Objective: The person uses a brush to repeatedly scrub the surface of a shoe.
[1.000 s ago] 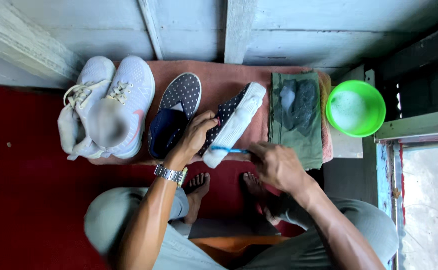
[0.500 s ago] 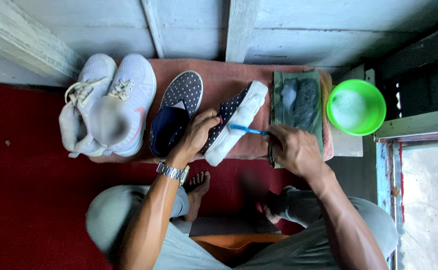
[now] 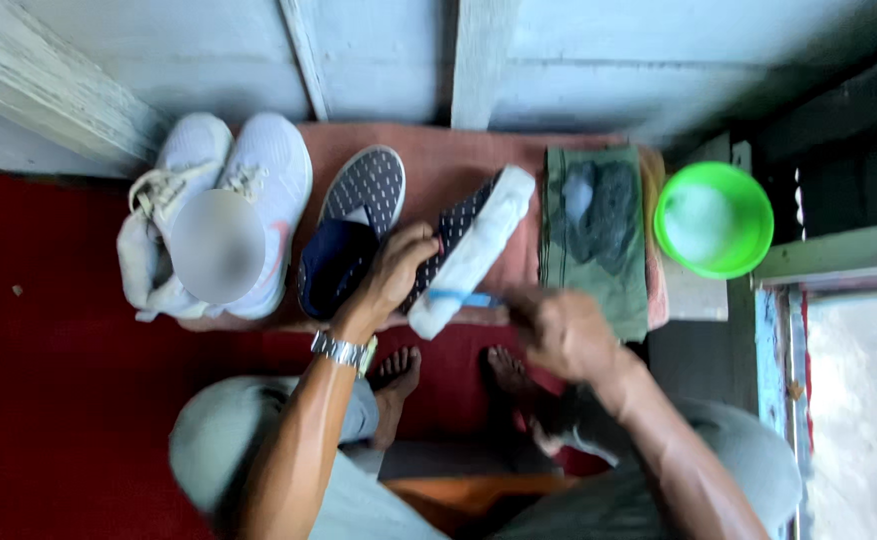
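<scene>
My left hand (image 3: 396, 273), with a metal watch on its wrist, grips a dark dotted slip-on shoe (image 3: 469, 250) tipped on its side, its white sole facing right. My right hand (image 3: 559, 330) holds a blue-handled brush (image 3: 464, 298) against the lower end of that white sole. The matching dark dotted shoe (image 3: 354, 235) lies flat just left of my left hand. All of this rests on a reddish-brown mat (image 3: 439, 165).
A pair of white sneakers (image 3: 214, 225) sits at the mat's left end. A folded green cloth with a dark rag (image 3: 599, 225) lies to the right, beside a green bowl (image 3: 714, 220) of pale liquid. Red carpet (image 3: 49, 400) covers the floor; my bare feet (image 3: 449, 372) are below the mat.
My right hand with the brush went up and right along the sole toward the green cloth, then came back down to the sole's lower end. My left hand kept its hold on the shoe.
</scene>
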